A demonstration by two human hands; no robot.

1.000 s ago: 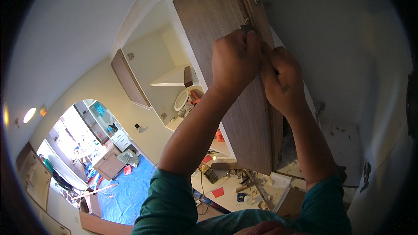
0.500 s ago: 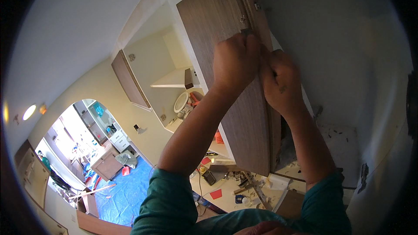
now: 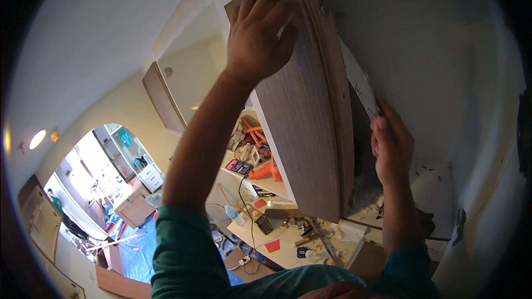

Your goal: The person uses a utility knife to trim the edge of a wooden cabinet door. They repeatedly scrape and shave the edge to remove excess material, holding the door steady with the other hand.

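A tall wood-grain cabinet panel (image 3: 305, 127) stands in front of me, with a raw wooden edge strip (image 3: 335, 83) along its right side. High on its face is my left hand (image 3: 260, 39), fingers apart and slightly bent, with nothing seen in it. Whether the fingertips press on the panel I cannot tell. Behind the strip, a narrow white board (image 3: 358, 80) with dark pencil-like marks slants downward. My right hand (image 3: 392, 147) is closed around the lower right edge of that board, its thumb toward me.
Right of the panel opens a grey cabinet interior (image 3: 426, 66) with debris on its floor. Below lies a cream worktop (image 3: 238, 231) with a drill-like tool, wood offcuts and hardware. An open wall cabinet (image 3: 252, 113) holds orange tools. Farther left, blue sheeting (image 3: 138, 254) covers a floor.
My hands were together at the panel's upper right edge and have parted. The left moved up and left across the panel; the right moved down and right onto the white board.
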